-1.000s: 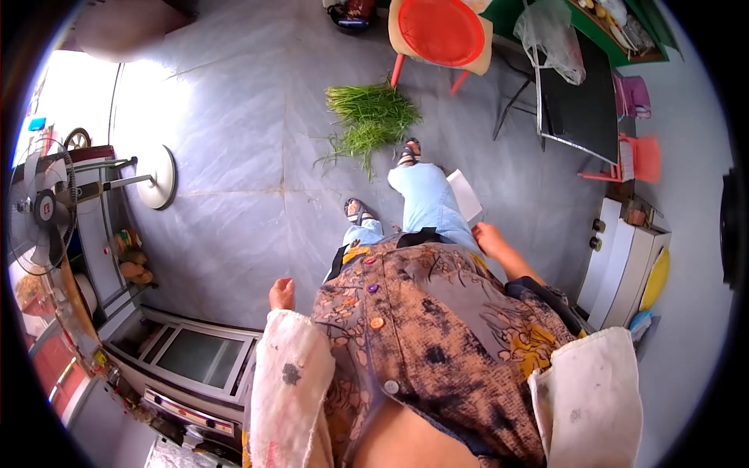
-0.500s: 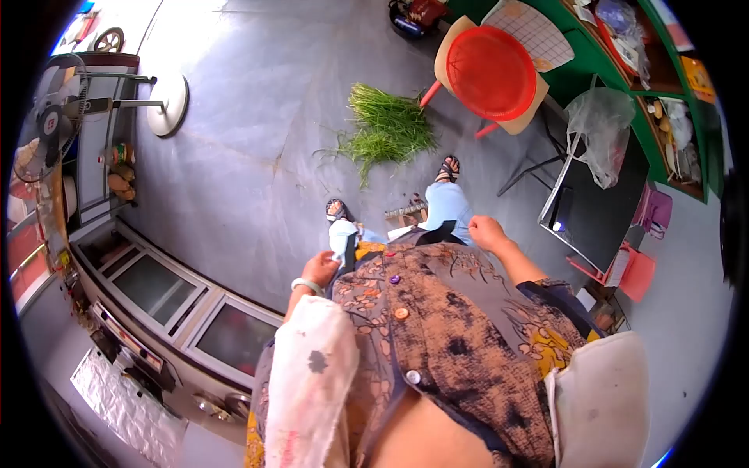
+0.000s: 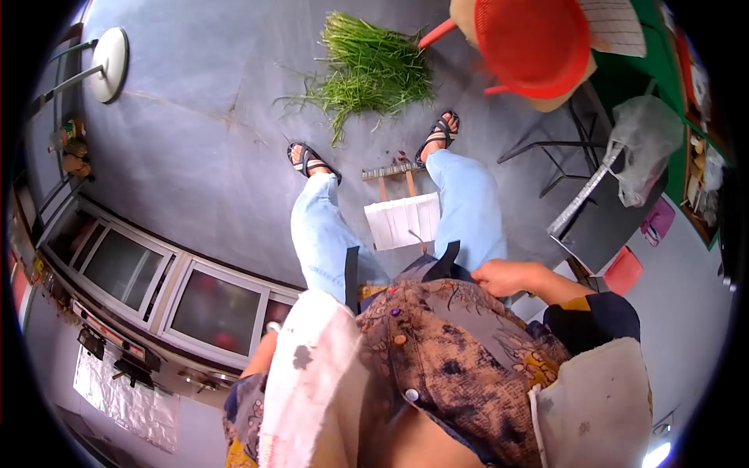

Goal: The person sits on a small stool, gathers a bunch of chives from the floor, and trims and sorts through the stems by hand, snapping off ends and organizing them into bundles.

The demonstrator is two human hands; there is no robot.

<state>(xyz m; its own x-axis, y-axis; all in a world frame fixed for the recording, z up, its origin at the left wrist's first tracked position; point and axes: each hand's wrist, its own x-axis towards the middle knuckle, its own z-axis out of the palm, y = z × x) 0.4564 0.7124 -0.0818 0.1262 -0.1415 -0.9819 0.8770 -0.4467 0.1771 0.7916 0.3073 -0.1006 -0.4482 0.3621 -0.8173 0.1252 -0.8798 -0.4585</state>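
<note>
My right hand (image 3: 499,277) is closed beside my right hip, against the light-blue trousers (image 3: 472,203) and the edge of the patterned shirt (image 3: 460,343). Whatever its fingers grip, if anything, is hidden. My left hand is behind the white cloth (image 3: 312,366) hanging over my front; only the left forearm (image 3: 261,355) shows. Between my legs stands a low wooden seat (image 3: 404,221) with a white cover. On the floor ahead of my sandals lies a loose heap of long green stalks, like chives (image 3: 370,74).
A red round stool (image 3: 533,43) stands front right. Beyond it, a clear plastic bag (image 3: 644,148) hangs at a dark folding table (image 3: 608,226). Glass-fronted cabinets (image 3: 211,308) line the left side. A fan's white base (image 3: 110,65) rests at upper left.
My view has shifted closer to the floor in front, showing more of my legs and the low seat. The left hand has gone behind the cloth. The right hand has come in against the hip.
</note>
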